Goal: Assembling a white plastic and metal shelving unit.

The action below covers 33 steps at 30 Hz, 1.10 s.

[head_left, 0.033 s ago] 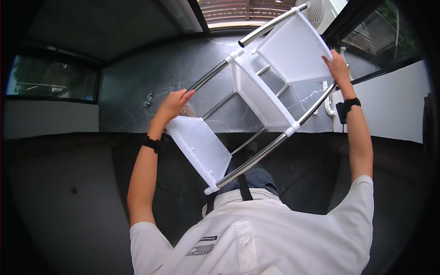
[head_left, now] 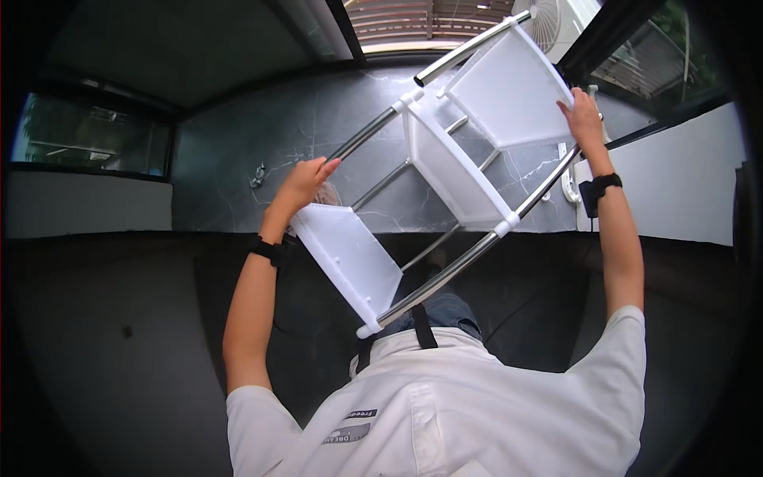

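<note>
A partly joined shelf rack of white plastic panels and shiny metal tubes lies tilted across my front. My left hand (head_left: 302, 184) is closed round its left edge, at the metal tube (head_left: 362, 133) beside the near white panel (head_left: 350, 250). My right hand (head_left: 584, 119) grips the right corner of the far white panel (head_left: 509, 91), by the long tube. The middle panel (head_left: 453, 163) sits between them. On the far left side, the upper tube (head_left: 473, 49) ends apart from the white connector (head_left: 408, 99) on the middle panel.
Beneath the rack is a dark grey marbled surface (head_left: 238, 127). A small metal fitting (head_left: 257, 175) lies on it to the left. White curved parts (head_left: 569, 187) lie partly hidden at the right. Dark-framed windows, a low white wall (head_left: 675, 179) and a white fan unit (head_left: 545, 25) stand around.
</note>
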{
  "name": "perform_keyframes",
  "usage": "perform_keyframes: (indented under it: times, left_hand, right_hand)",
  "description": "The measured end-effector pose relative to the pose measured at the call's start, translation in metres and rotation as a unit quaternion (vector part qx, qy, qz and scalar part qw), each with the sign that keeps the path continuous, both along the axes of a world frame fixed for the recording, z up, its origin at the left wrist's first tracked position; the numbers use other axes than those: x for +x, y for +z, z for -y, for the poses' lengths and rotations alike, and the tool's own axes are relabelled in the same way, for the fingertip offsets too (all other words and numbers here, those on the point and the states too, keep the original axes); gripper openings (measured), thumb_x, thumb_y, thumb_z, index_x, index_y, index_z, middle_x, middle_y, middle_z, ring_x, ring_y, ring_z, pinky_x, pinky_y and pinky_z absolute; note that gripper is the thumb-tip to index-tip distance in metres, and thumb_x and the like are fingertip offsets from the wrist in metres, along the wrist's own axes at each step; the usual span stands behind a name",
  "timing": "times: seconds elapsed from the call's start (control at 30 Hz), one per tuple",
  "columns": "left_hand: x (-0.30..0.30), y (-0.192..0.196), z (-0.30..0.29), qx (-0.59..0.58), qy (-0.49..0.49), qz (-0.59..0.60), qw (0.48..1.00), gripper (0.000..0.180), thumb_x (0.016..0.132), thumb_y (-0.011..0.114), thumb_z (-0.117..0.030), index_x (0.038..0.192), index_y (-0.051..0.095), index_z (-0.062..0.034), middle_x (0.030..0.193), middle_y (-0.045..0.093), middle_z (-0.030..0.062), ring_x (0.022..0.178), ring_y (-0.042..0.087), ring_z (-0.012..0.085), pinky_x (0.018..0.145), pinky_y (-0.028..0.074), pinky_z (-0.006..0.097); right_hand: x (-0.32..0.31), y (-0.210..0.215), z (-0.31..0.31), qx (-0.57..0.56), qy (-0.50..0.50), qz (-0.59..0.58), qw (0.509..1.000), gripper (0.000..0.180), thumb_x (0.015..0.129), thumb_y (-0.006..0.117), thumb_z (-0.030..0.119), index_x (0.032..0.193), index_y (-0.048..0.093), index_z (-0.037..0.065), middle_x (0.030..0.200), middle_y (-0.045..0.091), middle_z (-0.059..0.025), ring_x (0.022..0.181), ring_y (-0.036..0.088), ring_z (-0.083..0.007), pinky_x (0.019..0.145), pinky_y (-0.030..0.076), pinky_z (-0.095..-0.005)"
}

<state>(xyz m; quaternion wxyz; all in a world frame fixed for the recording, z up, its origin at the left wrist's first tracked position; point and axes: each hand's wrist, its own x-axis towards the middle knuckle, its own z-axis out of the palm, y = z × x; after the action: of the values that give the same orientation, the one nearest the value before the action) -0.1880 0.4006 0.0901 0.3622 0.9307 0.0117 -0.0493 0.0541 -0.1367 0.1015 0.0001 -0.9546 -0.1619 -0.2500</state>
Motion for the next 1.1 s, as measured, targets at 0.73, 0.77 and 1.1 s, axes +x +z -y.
perform_keyframes:
  times: [0.73, 0.77, 1.1]
  left_hand:
    - [-0.032, 0.000, -0.018, -0.516, -0.040, -0.361, 0.776, 0.033, 0.094, 0.054, -0.040, 0.077, 0.041, -0.0144, 0.054, 0.034, -0.0073, 0.041, 0.029, 0.0023, 0.036, 0.026, 0.018]
    - [-0.033, -0.001, -0.015, -0.521, -0.026, -0.353, 0.777, 0.035, 0.094, 0.054, -0.041, 0.076, 0.040, -0.0150, 0.054, 0.033, -0.0076, 0.040, 0.029, 0.0024, 0.036, 0.025, 0.018]
    - [-0.064, -0.011, 0.022, -0.566, 0.051, -0.317, 0.760, 0.038, 0.092, 0.054, -0.045, 0.074, 0.038, -0.0153, 0.054, 0.034, -0.0073, 0.041, 0.032, 0.0030, 0.037, 0.026, 0.020]
  right_hand:
    - [-0.122, 0.010, -0.310, -0.078, 0.084, -0.126, 0.985, 0.031, 0.084, 0.065, 0.030, 0.085, 0.049, 0.003, 0.058, 0.061, -0.0150, 0.060, 0.065, -0.0346, 0.055, 0.053, -0.0412]
    - [-0.120, 0.009, -0.312, -0.085, 0.083, -0.125, 0.985, 0.032, 0.084, 0.065, 0.032, 0.085, 0.049, 0.003, 0.057, 0.061, -0.0142, 0.060, 0.065, -0.0340, 0.054, 0.053, -0.0408]
    - [-0.107, 0.010, -0.312, -0.156, 0.128, -0.098, 0.975, 0.039, 0.087, 0.058, 0.043, 0.080, 0.047, 0.006, 0.052, 0.058, -0.0089, 0.053, 0.065, -0.0273, 0.048, 0.052, -0.0346]
